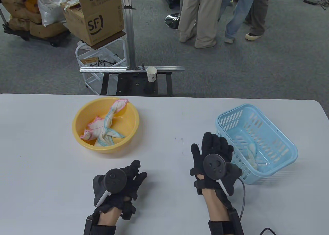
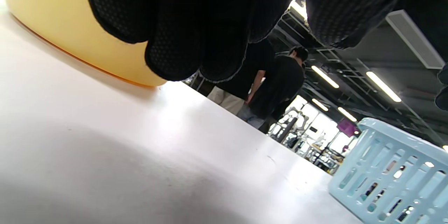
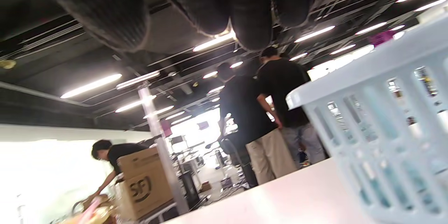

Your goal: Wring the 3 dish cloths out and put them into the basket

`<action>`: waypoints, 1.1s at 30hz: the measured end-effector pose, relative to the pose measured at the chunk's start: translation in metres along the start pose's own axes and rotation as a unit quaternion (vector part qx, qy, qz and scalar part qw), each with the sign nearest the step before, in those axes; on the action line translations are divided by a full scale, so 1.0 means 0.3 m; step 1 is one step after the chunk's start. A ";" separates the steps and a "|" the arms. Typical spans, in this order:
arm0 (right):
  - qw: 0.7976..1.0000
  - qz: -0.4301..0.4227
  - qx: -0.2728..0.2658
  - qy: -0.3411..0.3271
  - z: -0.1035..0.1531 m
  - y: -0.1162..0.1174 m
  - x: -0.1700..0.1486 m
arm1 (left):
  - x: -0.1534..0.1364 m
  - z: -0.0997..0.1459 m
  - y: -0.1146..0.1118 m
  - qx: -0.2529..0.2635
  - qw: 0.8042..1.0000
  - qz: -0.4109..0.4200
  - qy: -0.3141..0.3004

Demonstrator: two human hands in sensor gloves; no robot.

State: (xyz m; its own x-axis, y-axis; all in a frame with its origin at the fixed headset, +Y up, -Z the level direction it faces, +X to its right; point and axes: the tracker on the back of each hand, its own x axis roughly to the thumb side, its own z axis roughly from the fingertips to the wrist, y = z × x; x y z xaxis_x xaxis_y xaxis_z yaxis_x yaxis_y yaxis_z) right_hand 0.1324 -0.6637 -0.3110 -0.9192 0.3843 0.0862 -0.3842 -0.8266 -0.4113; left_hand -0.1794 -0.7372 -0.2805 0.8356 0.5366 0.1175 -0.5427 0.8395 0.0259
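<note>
Two twisted dish cloths (image 1: 106,128), white with pink and blue edges, lie in the yellow bowl (image 1: 77,132) at the table's left. A third cloth (image 1: 253,155) lies in the light blue basket (image 1: 288,147) on the right. My left hand (image 1: 133,174) hovers low over the table in front of the bowl, fingers loosely curled and holding nothing. My right hand (image 1: 213,146) is just left of the basket, fingers straight and empty. The left wrist view shows the bowl (image 2: 80,38) and the basket (image 2: 392,178); the right wrist view shows the basket (image 3: 378,112) close by.
White table (image 1: 164,116) with its far edge behind the bowl. Beyond it stand a metal frame with a paper cup (image 1: 151,74), a cardboard box (image 1: 99,16) on a cart, and several people (image 1: 200,16). A cable (image 1: 243,191) trails from my right wrist.
</note>
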 end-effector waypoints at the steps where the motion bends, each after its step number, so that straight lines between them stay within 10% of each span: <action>1: 1.000 -0.001 0.005 -0.008 0.009 0.019 0.010 | -0.003 0.000 0.000 0.001 1.000 -0.002 0.004; 14: 0.992 -0.007 0.074 -0.100 0.133 0.233 0.055 | -0.049 -0.009 -0.006 0.000 0.998 -0.044 0.042; 33: 0.989 -0.027 0.111 -0.092 0.167 0.241 0.012 | -0.074 -0.003 -0.003 -0.016 0.993 -0.074 0.089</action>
State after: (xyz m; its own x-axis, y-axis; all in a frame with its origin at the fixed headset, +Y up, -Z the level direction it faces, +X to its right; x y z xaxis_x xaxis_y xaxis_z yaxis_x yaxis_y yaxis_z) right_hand 0.0970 -0.7427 -0.2949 -0.8895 0.3647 0.2753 -0.4231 -0.8849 -0.1946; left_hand -0.1975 -0.7498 -0.2842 0.9098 0.4105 -0.0619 -0.4114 0.9115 -0.0016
